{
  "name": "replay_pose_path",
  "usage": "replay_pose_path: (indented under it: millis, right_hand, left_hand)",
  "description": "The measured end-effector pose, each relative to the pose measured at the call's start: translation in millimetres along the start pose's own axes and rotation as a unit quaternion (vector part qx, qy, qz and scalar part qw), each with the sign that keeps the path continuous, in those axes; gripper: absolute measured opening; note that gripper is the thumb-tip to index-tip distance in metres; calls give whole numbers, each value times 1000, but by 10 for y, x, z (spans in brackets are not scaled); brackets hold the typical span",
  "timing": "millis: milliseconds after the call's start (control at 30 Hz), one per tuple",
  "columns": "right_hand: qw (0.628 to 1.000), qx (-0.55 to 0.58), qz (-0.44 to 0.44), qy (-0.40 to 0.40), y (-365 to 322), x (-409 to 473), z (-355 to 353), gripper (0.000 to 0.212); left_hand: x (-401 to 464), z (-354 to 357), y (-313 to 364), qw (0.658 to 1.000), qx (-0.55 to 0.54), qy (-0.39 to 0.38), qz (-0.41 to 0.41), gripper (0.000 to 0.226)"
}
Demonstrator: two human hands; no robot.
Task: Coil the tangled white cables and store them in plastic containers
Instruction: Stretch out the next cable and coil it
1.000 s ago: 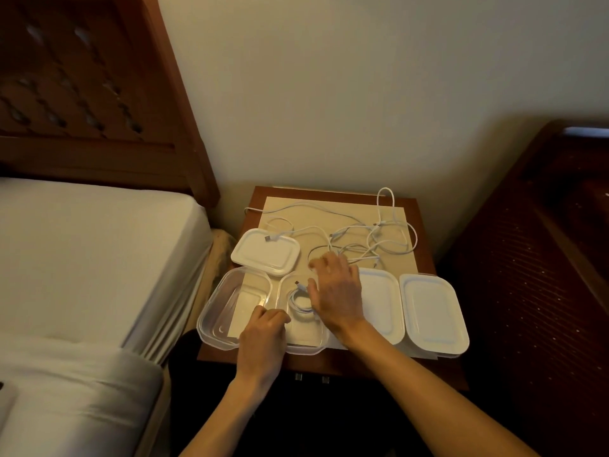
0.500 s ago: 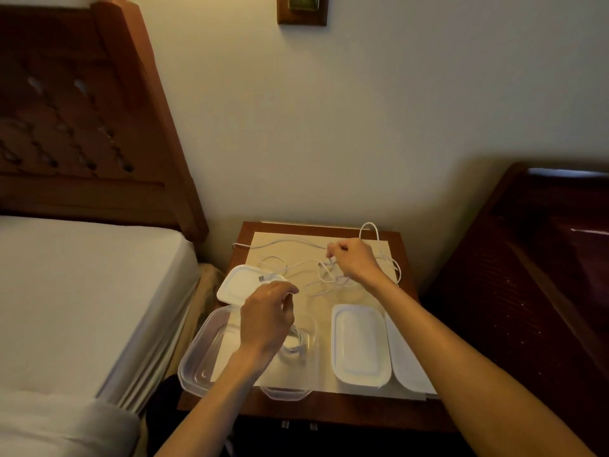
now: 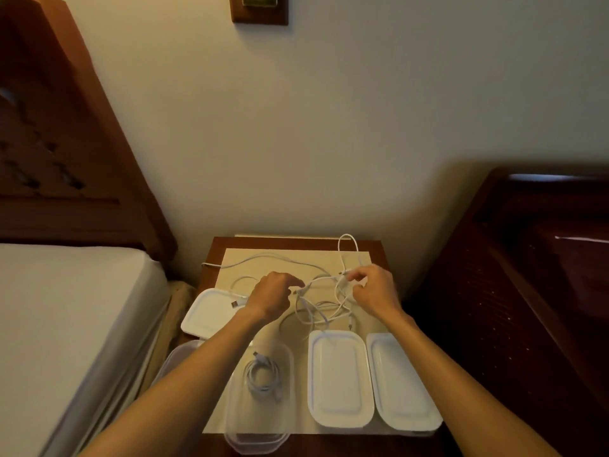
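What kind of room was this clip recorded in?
Most likely a bedroom, perhaps a hotel room: a bed with a white sheet and carved wooden headboard sits beside a small wooden nightstand, where both hands work on tangled white cables.

Cream wall (image 3: 329, 127), wood headboard (image 3: 66, 153), bed (image 3: 66, 324), nightstand (image 3: 224, 249), dim rm

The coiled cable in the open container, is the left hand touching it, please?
Apart. The head view shows the coiled cable lying alone in the open container, while the left hand works farther back.
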State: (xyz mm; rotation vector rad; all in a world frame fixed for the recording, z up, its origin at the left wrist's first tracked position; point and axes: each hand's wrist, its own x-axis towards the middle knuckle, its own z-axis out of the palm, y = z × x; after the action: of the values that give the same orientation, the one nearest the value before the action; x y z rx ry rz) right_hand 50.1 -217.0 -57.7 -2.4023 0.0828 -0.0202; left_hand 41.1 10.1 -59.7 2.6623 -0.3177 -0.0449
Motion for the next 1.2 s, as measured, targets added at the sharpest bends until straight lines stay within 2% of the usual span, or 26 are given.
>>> replay_pose_path:
  millis: [100, 167, 267, 367, 400, 433, 533, 600, 700, 767, 833, 900, 933, 1033, 1133, 1200]
  right_hand:
    - [994, -65, -29, -78, 147, 105, 26, 33]
    - [994, -68, -33, -77, 215, 142, 69, 37]
    - [999, -24, -27, -1, 311, 203, 171, 35]
    - [991, -23, -33, 127, 345, 261, 236, 15]
    - [989, -32, -16, 147, 355, 307, 244, 19]
    - [989, -52, 10, 140, 369, 362, 255, 30]
    - [987, -144, 61, 29, 392, 531, 255, 50]
    - [988, -145, 60, -13, 383, 632, 253, 44]
    - [993, -110, 39, -22, 286, 751, 193, 13]
    - [991, -121, 28, -53, 225, 813, 145, 3]
    - [987, -123, 21, -103, 185, 816, 105, 11]
    - [987, -97, 2, -124, 164, 804, 103, 7]
    - [990, -70, -13, -124, 156, 807, 97, 2]
    - [993, -9, -72, -94, -13, 772, -32, 14]
    - [985, 35, -136, -105, -399, 737, -357, 21]
    - [975, 54, -171, -132, -692, 703, -606, 18]
  left_hand:
    - [76, 132, -58, 999, 11, -32, 35, 38]
    - [72, 183, -106, 998, 17, -41, 45, 26]
    - [79, 223, -162, 998, 13, -24, 56, 16]
    - [109, 182, -209, 998, 22, -11, 65, 17]
    - [117, 156, -239, 998, 25, -10, 62, 17]
    - [122, 133, -272, 998, 28, -11, 58, 18]
    - [116, 107, -346, 998, 38, -22, 43, 20]
    - [118, 114, -359, 998, 39, -31, 34, 23]
    - [135, 81, -311, 998, 43, -21, 38, 31]
    - [161, 34, -261, 998, 53, -5, 41, 27]
    - [187, -15, -193, 998, 47, 2, 42, 23]
    - [202, -42, -118, 998, 41, 3, 50, 22]
    - [205, -58, -77, 998, 39, 9, 51, 21]
    - [256, -164, 41, 997, -7, 71, 41, 25]
    - [424, -400, 212, 987, -65, 127, 78, 47]
    - [547, -621, 351, 980, -118, 116, 110, 66]
